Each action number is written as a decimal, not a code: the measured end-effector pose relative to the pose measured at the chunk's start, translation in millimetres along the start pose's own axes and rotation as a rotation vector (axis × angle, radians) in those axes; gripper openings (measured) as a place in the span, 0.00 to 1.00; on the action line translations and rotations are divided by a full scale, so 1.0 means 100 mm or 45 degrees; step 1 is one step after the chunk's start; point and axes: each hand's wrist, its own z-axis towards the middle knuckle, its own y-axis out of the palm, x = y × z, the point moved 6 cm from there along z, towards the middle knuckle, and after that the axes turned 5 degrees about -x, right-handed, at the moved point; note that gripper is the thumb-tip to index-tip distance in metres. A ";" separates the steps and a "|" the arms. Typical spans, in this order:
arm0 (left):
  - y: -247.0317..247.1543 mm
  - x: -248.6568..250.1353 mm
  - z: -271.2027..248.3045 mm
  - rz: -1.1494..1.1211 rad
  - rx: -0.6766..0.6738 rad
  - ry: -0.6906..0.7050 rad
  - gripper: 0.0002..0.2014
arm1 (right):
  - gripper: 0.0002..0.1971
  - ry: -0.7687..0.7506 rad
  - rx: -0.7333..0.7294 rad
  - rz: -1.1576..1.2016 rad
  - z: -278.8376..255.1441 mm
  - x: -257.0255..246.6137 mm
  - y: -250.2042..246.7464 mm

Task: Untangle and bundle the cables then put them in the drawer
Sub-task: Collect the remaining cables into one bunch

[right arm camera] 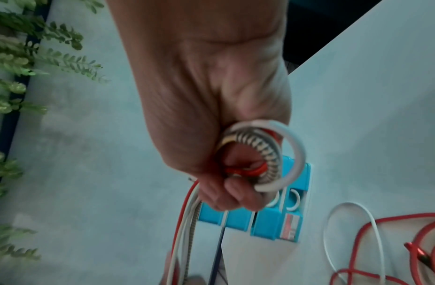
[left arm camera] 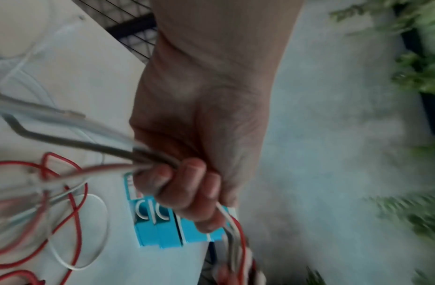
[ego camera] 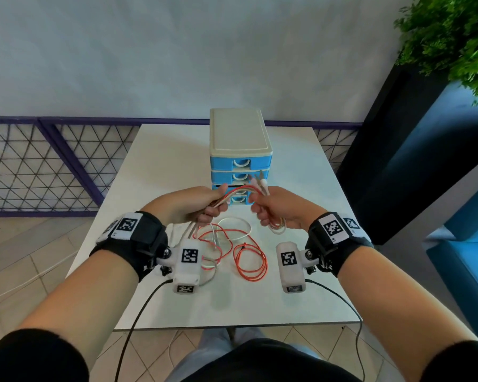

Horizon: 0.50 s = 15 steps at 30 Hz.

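Observation:
Both hands hold a group of cables above the white table [ego camera: 160,166], in front of the blue drawer unit [ego camera: 240,161]. My left hand [ego camera: 202,204] grips the red, white and grey cables [left arm camera: 148,160] in a fist. My right hand [ego camera: 271,208] grips the same cables near their plug ends [ego camera: 260,184], which stick up past the fingers, and a small coil [right arm camera: 267,152] of white, braided and red cable loops out of its fist. The loose lengths of red cable [ego camera: 249,257] and white cable [ego camera: 236,224] lie tangled on the table below.
The drawer unit has a cream top [ego camera: 238,130] and several blue drawers; the lower ones sit behind my hands. A mesh fence [ego camera: 39,166] runs behind the table. A dark planter with green leaves [ego camera: 453,37] stands at the right, next to a blue seat [ego camera: 469,244].

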 end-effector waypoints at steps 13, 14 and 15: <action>0.33 0.23 0.03 0.580 0.604 0.354 0.17 | 0.14 -0.067 0.313 0.494 0.19 0.01 -0.12; 0.37 0.26 0.02 0.721 0.699 0.387 0.17 | 0.16 -0.053 0.312 0.527 0.20 0.00 -0.11; 0.41 0.28 0.01 0.834 0.774 0.413 0.17 | 0.17 -0.053 0.305 0.547 0.21 0.00 -0.11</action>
